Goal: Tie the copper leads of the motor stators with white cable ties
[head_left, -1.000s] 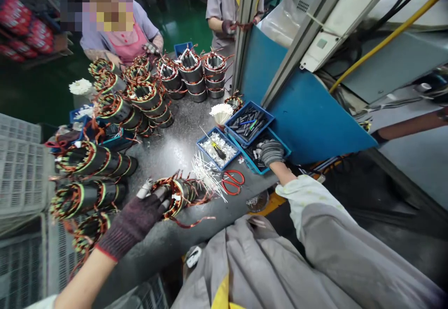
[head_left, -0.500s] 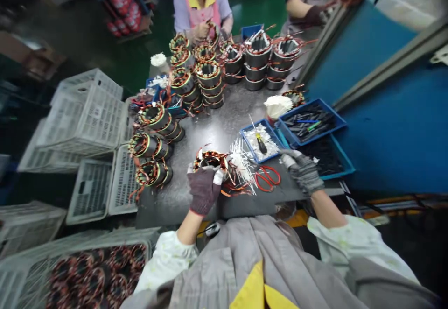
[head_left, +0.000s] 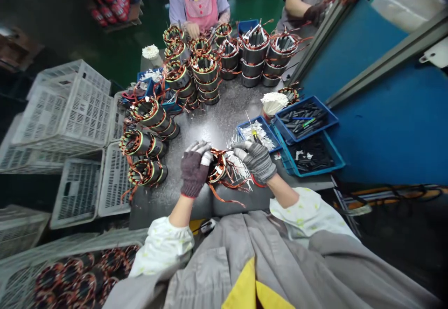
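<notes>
On the near part of the table a motor stator (head_left: 217,173) lies tilted, its copper windings and orange lead wires toward me. My left hand (head_left: 193,169), in a dark purple glove with pale fingertips, is closed around its left side. In a grey striped glove, my right hand (head_left: 257,160) is just right of the stator, fingertips pressed together close to its wires; what they pinch is hidden. Thin white sticks (head_left: 240,166) lie loose between the stator and that hand. Red-handled scissors (head_left: 257,181) are mostly covered by my right hand.
Stacked stators (head_left: 206,78) stand at the back and left. Blue trays (head_left: 336,118) of black and white pieces sit right, one with a screwdriver (head_left: 254,134). A white-stick cup (head_left: 274,105) is behind them. Crates (head_left: 87,113) fill the left. Two people work across the table.
My right hand has moved left from the trays to the stator, its fingers drawn together. The stator has been turned and tilted under my left hand, which shifted to its left side.
</notes>
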`<state>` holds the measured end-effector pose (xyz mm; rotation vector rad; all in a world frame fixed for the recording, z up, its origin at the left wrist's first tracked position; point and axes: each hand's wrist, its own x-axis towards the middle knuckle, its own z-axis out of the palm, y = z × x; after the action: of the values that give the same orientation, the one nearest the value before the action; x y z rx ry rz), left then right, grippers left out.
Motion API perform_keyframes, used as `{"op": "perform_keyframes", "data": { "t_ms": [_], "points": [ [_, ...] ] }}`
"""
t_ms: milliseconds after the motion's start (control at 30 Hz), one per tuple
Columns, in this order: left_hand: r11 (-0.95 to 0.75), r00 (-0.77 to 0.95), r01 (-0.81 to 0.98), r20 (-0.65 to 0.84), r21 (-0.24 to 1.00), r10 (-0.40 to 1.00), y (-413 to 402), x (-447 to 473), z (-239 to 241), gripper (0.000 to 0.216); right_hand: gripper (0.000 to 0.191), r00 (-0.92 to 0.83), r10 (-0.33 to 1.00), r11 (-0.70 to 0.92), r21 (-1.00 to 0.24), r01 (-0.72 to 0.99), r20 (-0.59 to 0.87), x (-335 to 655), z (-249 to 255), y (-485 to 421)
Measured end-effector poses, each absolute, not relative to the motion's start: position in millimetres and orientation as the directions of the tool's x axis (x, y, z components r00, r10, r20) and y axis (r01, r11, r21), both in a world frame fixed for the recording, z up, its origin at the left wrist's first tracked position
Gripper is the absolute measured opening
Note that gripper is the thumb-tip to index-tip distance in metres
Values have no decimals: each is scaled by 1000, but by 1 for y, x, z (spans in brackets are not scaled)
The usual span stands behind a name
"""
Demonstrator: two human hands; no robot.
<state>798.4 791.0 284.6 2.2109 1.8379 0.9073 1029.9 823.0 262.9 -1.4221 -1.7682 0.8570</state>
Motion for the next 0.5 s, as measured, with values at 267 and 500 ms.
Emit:
{"op": "perform_keyframes", "data": {
  "t_ms": [267,500],
  "points": [
    [-243,141,876,259,417,955,799,797,283,36,28,-489,872,340,-719,606,1,1005,279,838],
    [-301,213,845,238,442,948,802,797,288,32,36,-296,952,182,-927,329,82,1020,255,833]
  ]
}}
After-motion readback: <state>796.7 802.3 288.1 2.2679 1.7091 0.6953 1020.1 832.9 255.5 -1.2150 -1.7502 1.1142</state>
